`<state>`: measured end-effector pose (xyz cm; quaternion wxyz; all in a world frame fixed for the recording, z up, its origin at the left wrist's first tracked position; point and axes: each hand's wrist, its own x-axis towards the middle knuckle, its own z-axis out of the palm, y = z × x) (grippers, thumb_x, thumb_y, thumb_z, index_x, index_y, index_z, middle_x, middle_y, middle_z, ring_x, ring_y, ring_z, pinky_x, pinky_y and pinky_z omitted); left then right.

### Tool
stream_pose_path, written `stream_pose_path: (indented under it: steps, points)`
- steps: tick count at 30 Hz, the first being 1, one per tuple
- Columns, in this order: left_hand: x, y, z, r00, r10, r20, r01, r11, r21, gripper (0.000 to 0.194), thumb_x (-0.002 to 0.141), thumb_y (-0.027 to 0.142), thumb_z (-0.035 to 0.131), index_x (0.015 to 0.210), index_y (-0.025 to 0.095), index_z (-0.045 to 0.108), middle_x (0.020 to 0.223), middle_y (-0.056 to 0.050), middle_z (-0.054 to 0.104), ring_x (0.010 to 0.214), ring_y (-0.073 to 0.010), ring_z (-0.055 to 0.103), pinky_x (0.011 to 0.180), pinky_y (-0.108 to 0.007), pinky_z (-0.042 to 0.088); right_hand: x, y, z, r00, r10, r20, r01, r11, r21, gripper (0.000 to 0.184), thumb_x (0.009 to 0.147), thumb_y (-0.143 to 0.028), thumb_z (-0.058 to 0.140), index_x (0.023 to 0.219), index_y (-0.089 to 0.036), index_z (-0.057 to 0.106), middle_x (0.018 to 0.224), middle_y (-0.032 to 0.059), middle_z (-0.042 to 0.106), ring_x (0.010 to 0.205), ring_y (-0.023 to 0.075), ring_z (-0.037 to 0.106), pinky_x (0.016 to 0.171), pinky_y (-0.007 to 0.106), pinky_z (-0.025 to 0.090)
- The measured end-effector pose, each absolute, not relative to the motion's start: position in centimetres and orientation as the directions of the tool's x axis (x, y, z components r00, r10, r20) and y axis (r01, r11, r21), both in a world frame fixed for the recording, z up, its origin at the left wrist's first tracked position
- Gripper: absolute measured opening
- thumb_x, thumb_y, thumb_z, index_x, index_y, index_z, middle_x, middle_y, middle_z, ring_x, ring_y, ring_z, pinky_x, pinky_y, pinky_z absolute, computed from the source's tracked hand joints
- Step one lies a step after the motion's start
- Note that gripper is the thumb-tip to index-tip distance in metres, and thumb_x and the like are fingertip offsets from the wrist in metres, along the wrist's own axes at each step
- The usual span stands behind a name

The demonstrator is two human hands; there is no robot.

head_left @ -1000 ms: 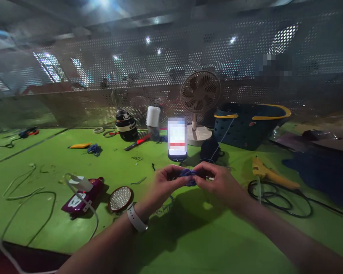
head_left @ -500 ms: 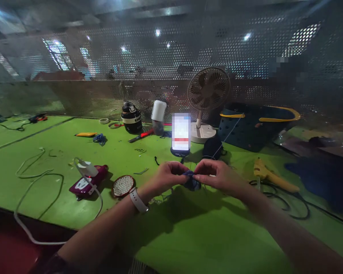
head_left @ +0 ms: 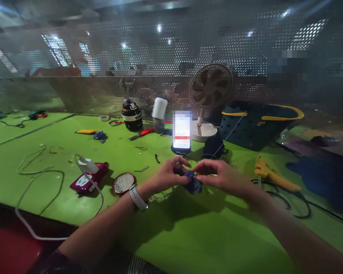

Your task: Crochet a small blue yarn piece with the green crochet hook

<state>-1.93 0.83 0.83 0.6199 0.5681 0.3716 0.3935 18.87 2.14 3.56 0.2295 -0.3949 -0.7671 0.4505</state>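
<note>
Between my two hands, over the green table (head_left: 171, 228), is a small blue-purple yarn piece (head_left: 194, 186) that looks crocheted. My left hand (head_left: 171, 173), with a white-strapped watch (head_left: 137, 198) on the wrist, pinches its left side, thumb on it and forefinger arched above. At the upper right edge, my right hand (head_left: 218, 173) has thumb and forefinger closed on the same piece. Whether a small tool is among the fingers I cannot make out. Just beyond, a lit phone (head_left: 181, 131) stands upright. Behind my right hand lies a dark ball of yarn (head_left: 213, 147), a strand rising from its area toward the basket.
A fan (head_left: 210, 87) and dark basket (head_left: 242, 131) stand at the back right, a black bottle (head_left: 132, 117) back left. A yellow glue gun (head_left: 276, 177) with a cable lies right. At left are a purple power strip (head_left: 88, 179), white cable (head_left: 24, 219) and round dotted object (head_left: 124, 183).
My left forefinger has lifted and arched away from the yarn piece, and more of the piece shows below the fingers. Both hands keep hold of it. The view has shifted slightly.
</note>
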Motion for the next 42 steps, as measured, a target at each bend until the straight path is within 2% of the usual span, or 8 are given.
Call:
stream_pose_path:
  steps: [5,15,20,24,29,32,38,42]
  points:
    - [-1.9,0.7,0.7,0.426,0.904,-0.018,-0.076,0.056,0.996,0.041,0.062,0.009,0.077,0.091,0.017,0.051,0.069,0.004,0.064,0.059,-0.0076,0.056,0.057,-0.022,0.042,18.8,2.0,3.7,-0.621,0.783,-0.038,0.386,0.264,-0.884,0.021,0.081,-0.036,0.069,0.092,-0.019,0.069,0.089,0.0046,0.072,0.083,0.0188,0.067,0.076,0.033,0.051]
    - [-1.7,0.6,0.6,0.436,0.9,0.011,-0.108,0.04,0.993,0.039,0.063,0.007,0.077,0.091,0.016,0.052,0.074,0.002,0.064,0.066,-0.0093,0.058,0.062,-0.024,0.044,19.1,3.0,2.5,-0.595,0.803,-0.036,0.355,0.222,-0.908,0.021,0.08,-0.039,0.063,0.081,-0.017,0.064,0.074,0.0006,0.061,0.066,0.0139,0.053,0.064,0.028,0.042]
    - [-1.8,0.7,0.7,0.42,0.906,0.054,-0.217,0.042,0.975,0.032,0.067,0.014,0.079,0.093,0.014,0.06,0.076,0.001,0.066,0.066,-0.0088,0.06,0.065,-0.024,0.048,19.2,3.0,2.5,-0.555,0.829,0.066,0.322,0.288,-0.902,0.018,0.081,-0.036,0.061,0.079,-0.019,0.063,0.072,-0.0003,0.058,0.064,0.0134,0.051,0.061,0.027,0.041]
    - [-1.8,0.6,0.9,0.388,0.92,0.051,-0.252,0.053,0.966,0.026,0.067,0.016,0.081,0.085,0.013,0.064,0.08,-0.001,0.068,0.069,-0.0105,0.064,0.069,-0.027,0.053,19.1,2.5,2.9,-0.55,0.82,0.16,0.33,0.389,-0.86,0.015,0.083,-0.033,0.059,0.079,-0.019,0.064,0.071,-0.0003,0.059,0.065,0.0137,0.051,0.059,0.026,0.041]
    - [-1.9,0.5,1.2,0.379,0.924,0.049,-0.234,0.044,0.971,0.023,0.067,0.016,0.081,0.083,0.013,0.066,0.078,-0.002,0.069,0.067,-0.0109,0.064,0.067,-0.027,0.054,19.2,1.8,3.8,-0.608,0.772,0.187,0.322,0.454,-0.831,0.013,0.084,-0.027,0.055,0.084,-0.019,0.066,0.08,0.0027,0.065,0.074,0.0169,0.058,0.065,0.029,0.045]
    - [-1.9,0.4,1.3,0.381,0.922,0.063,-0.202,0.017,0.979,0.02,0.068,0.014,0.079,0.083,0.012,0.067,0.079,-0.002,0.069,0.068,-0.0105,0.064,0.067,-0.026,0.053,19.3,1.6,3.7,-0.606,0.771,0.196,0.337,0.472,-0.815,0.01,0.083,-0.03,0.064,0.082,-0.02,0.062,0.081,0.0025,0.065,0.077,0.0181,0.062,0.07,0.032,0.05]
    - [-1.8,0.3,1.4,0.354,0.93,0.098,-0.079,-0.074,0.994,0.018,0.066,0.009,0.075,0.082,0.012,0.067,0.078,-0.002,0.069,0.069,-0.0098,0.061,0.066,-0.024,0.05,19.0,1.7,3.2,-0.554,0.801,0.228,0.275,0.434,-0.858,0.04,0.072,-0.028,0.078,0.102,-0.023,0.053,0.098,0.0047,0.067,0.09,0.0209,0.067,0.082,0.038,0.055]
    - [-1.8,0.3,1.1,0.37,0.92,0.127,-0.033,-0.124,0.992,0.015,0.067,0.011,0.073,0.08,0.012,0.066,0.076,-0.002,0.068,0.068,-0.0104,0.06,0.065,-0.025,0.05,18.8,1.7,3.2,-0.565,0.799,0.207,0.274,0.418,-0.866,0.034,0.076,-0.026,0.073,0.103,-0.023,0.052,0.093,0.0034,0.066,0.089,0.02,0.068,0.08,0.036,0.056]
